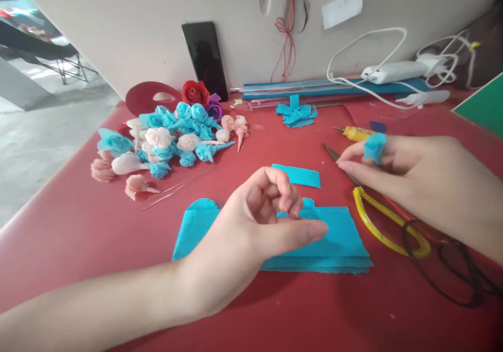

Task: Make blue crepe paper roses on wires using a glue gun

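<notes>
My left hand is in the middle, over a stack of blue crepe paper. Its fingers curl loosely, with the thumb apart from them and nothing visible between. My right hand is at the right, thumb and fingertips drawn together. A small curled piece of blue crepe paper sits across its fingers; how it is gripped is partly hidden. Below this hand lie scissors with dark handles and a yellow-handled tool. A single blue paper strip rests beyond the stack.
Blue, white and pink paper flowers are heaped at the left, near thin wires. A phone leans against the wall. Blue scraps, a yellow-handled cutter and a white power strip are toward the back.
</notes>
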Demonstrator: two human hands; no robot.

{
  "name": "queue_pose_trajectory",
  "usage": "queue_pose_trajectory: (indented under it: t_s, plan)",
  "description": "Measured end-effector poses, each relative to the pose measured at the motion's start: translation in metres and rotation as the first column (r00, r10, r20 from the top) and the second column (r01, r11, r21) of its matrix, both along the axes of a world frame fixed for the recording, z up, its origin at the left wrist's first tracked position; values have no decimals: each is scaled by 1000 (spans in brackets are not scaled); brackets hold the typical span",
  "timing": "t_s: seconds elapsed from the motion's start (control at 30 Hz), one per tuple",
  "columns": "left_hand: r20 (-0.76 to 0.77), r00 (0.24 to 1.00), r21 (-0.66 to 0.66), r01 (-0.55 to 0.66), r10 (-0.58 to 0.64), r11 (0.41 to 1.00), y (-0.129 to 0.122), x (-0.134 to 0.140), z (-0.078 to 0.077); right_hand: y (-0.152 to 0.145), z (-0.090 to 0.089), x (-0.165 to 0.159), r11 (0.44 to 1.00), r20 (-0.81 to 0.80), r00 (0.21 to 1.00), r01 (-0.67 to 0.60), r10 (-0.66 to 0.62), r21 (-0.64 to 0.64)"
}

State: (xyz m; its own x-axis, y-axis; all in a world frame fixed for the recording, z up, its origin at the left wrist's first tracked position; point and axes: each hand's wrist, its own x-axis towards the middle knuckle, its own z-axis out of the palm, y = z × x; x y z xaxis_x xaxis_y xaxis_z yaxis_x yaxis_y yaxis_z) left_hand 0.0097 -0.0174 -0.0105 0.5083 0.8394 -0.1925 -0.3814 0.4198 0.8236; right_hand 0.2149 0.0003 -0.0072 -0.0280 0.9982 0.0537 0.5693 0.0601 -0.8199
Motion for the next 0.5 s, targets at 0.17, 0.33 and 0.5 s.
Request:
queue_pose_trajectory:
  t_s: [0.17,0.33,0.5]
  plan:
    - [102,994,-23,34,-32,999,-1,0,1,-11,6,-7,937,-316,941,-212,120,-276]
    - [205,977,-38,68,-59,997,-2,-1,4,-27,8,-20,726,-645,751,-521,140,-449]
    - [241,965,-1,105,-102,994,-3,-3,5,-38,11,-28,659,-703,706,-570,86,-492]
